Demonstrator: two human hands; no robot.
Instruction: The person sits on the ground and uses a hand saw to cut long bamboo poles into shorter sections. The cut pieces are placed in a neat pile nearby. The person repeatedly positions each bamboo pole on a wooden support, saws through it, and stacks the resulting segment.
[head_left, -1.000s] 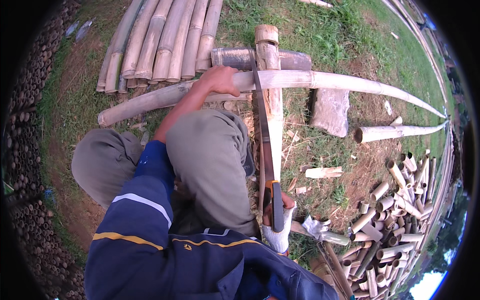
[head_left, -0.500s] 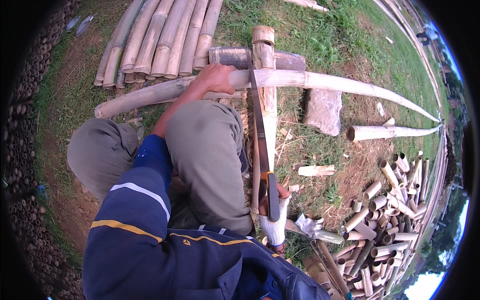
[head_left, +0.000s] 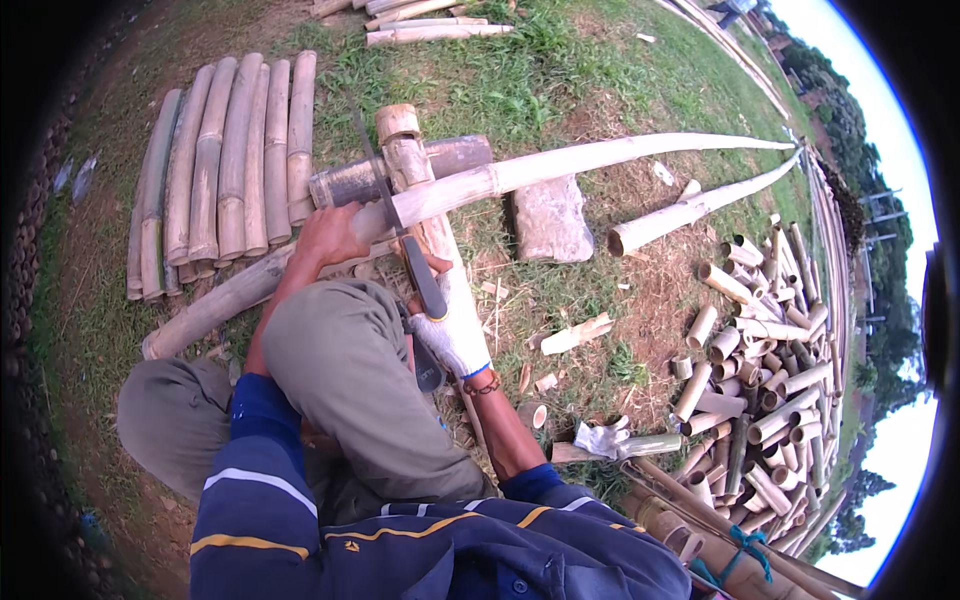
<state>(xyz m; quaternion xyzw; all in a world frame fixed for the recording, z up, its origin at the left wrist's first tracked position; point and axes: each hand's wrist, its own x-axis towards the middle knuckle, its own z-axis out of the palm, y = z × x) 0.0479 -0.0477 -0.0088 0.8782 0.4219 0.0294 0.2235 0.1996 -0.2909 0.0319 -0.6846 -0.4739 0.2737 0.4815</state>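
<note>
A long pale bamboo pole [head_left: 560, 160] lies across a pale bamboo support [head_left: 408, 165] and a dark bamboo crosspiece [head_left: 460, 153]. My left hand [head_left: 332, 238] grips the pole near its left part, close to the saw. In a white work glove, my right hand [head_left: 455, 325] is closed round the black and orange handle of a handsaw [head_left: 424, 278]. The saw blade crosses the pole just right of my left hand, its tip pointing away from me. How deep the blade sits in the bamboo cannot be made out.
A squared stone block [head_left: 552, 220] stands beneath the pole. Bamboo poles [head_left: 235, 160] lie side by side at the left. At the right are a heap of short bamboo pieces [head_left: 770, 370] and another long pole [head_left: 690, 210]. A pale glove [head_left: 602, 438] rests near my right forearm.
My right hand has pushed the saw forward, bringing its handle close to the pole. My left hand still holds the pole. The view has turned and shifted.
</note>
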